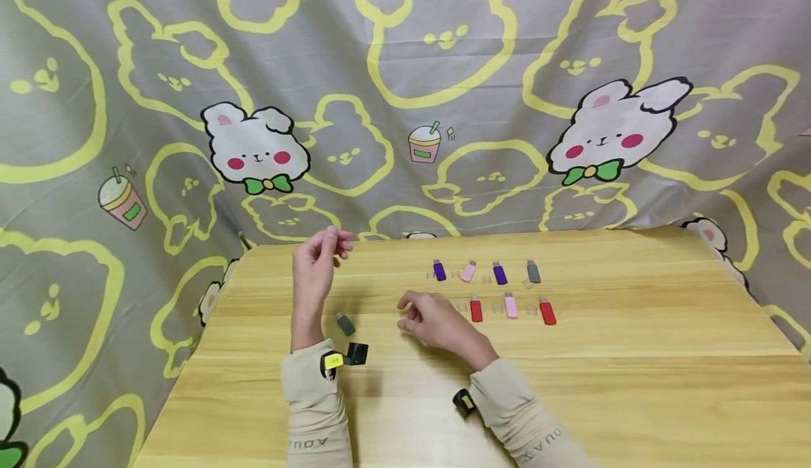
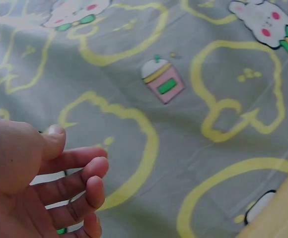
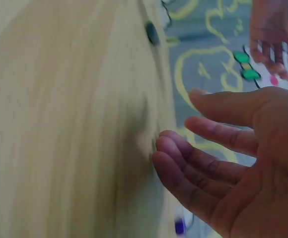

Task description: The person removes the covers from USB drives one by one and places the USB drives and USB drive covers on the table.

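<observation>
My left hand (image 1: 315, 267) is raised over the far left of the table, its fingers loosely bent with nothing visible in them. The left wrist view shows the same hand (image 2: 49, 183) against the curtain. Below it lies a dark grey USB stick (image 1: 345, 324). My right hand (image 1: 437, 320) hovers low over the middle of the table, thumb and fingers apart; no held thing shows in the right wrist view of the hand (image 3: 223, 163). Right of it lie a red USB stick (image 1: 476, 308), a pink one (image 1: 510, 305) and another red one (image 1: 548, 311).
Behind them is a row with a purple stick (image 1: 439, 269), a pink stick (image 1: 468, 271), a second purple stick (image 1: 500, 273) and a grey stick (image 1: 533, 272). Small clear caps lie beside these. A patterned curtain (image 1: 393, 193) borders the wooden table (image 1: 633, 383).
</observation>
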### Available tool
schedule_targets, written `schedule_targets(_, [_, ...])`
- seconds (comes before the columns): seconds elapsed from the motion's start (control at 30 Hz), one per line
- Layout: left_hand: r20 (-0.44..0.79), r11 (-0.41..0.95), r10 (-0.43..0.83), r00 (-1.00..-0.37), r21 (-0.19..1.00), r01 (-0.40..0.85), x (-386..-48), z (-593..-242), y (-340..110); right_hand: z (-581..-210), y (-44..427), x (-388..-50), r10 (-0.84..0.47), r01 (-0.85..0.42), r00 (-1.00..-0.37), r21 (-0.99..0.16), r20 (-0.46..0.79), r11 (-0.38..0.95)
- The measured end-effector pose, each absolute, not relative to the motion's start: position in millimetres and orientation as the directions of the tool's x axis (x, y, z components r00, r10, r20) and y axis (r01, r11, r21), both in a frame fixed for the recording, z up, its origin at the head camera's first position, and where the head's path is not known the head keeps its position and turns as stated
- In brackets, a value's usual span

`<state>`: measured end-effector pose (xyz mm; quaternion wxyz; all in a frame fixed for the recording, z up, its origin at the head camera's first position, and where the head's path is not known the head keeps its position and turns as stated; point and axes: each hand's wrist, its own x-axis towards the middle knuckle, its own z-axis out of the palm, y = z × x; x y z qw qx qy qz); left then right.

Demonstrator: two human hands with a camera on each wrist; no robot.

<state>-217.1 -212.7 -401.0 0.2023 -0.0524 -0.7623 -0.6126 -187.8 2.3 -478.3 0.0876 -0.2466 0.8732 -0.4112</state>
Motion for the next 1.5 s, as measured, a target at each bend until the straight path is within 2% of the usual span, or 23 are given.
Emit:
schedule_targets(0.13, [0.401, 0.233, -0.227, -0.887, 0.907, 0.351, -212, -392, -217, -478, -26, -190, -0.515, -0.360, -0.856, -0.766, 0.043, 0.533])
schedule_targets(0.33, [0.453, 0.213, -0.288, -0.843, 0.889, 0.405, -205, -378, -219, -474, -64, -192, -0.420, -0.284, -0.908, -0.757, 0.014, 0.589])
schedule_targets(0.5, [0.493, 0.213, -0.321, -0.808, 0.869, 0.446, -200, -372, -225, -474, -84, -191, -0.389, -0.286, -0.921, -0.702, 0.014, 0.653])
schedule_targets(1.1, [0.513, 0.211, -0.331, -0.792, 0.858, 0.468, -193, -371, -232, -480, -121, -195, -0.442, -0.400, -0.893, -0.590, 0.080, 0.701])
schedule_targets(1.3, [0.503, 0.208, -0.336, -0.796, 0.864, 0.458, -193, -373, -233, -478, -119, -195, -0.464, -0.365, -0.885, -0.640, 0.015, 0.676])
schedule_targets(1.5, [0.465, 0.215, -0.280, -0.840, 0.883, 0.417, -195, -375, -232, -476, -95, -195, -0.461, -0.309, -0.887, -0.759, 0.013, 0.573])
